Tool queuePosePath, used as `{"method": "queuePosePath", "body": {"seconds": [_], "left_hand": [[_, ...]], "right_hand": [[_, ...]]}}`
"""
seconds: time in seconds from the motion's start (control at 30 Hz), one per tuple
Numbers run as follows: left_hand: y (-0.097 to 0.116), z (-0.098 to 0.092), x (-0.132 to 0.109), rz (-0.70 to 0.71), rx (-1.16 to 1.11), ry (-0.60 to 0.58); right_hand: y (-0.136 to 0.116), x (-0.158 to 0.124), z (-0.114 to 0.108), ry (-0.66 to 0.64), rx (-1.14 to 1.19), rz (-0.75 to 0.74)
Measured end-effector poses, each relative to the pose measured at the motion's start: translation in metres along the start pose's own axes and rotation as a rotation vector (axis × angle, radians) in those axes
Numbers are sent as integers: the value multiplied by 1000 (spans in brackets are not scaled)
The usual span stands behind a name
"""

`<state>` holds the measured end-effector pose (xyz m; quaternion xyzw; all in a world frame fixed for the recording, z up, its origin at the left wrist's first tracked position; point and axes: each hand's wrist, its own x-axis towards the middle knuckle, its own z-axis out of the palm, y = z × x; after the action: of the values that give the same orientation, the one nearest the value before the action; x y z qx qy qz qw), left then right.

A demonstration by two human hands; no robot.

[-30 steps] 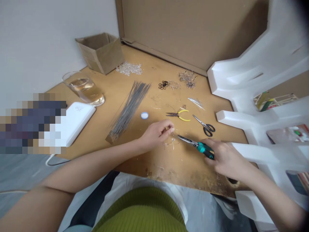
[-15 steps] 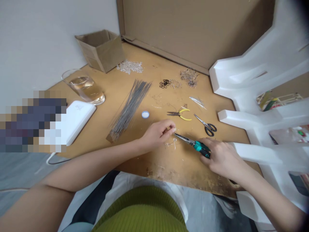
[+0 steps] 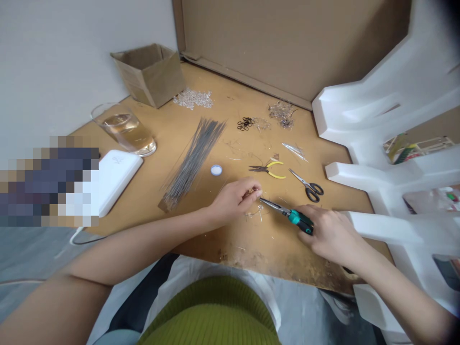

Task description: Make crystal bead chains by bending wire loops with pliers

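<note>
My right hand [image 3: 327, 232] is wrapped round the teal and black handles of long-nose pliers [image 3: 289, 214]. Their slim tip reaches my left hand [image 3: 239, 197], whose thumb and forefinger are pinched together. What sits in that pinch is too small and hidden to make out. Just beneath the fingertips, a few clear beads with bits of wire [image 3: 259, 211] lie on the table. Beyond the hands are yellow-handled pliers [image 3: 266, 169] and black-handled scissors [image 3: 308, 186].
A bundle of grey wires [image 3: 196, 163] lies left of a small white-and-blue disc [image 3: 216, 170]. Farther back are clear beads [image 3: 194, 98], black rings [image 3: 246, 124] and wire pieces [image 3: 282, 115]. A glass of liquid [image 3: 125, 132], cardboard box [image 3: 151, 76], white device [image 3: 120, 179] and white foam [image 3: 373, 225] flank them.
</note>
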<state>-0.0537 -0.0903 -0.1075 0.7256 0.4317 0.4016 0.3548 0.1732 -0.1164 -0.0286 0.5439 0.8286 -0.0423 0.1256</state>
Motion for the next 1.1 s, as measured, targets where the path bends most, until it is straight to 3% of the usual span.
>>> {"method": "queuePosePath", "body": {"seconds": [1.1], "left_hand": [[-2, 3, 0, 50, 82, 39]], "right_hand": [[2, 0, 7, -14, 23, 14]]}}
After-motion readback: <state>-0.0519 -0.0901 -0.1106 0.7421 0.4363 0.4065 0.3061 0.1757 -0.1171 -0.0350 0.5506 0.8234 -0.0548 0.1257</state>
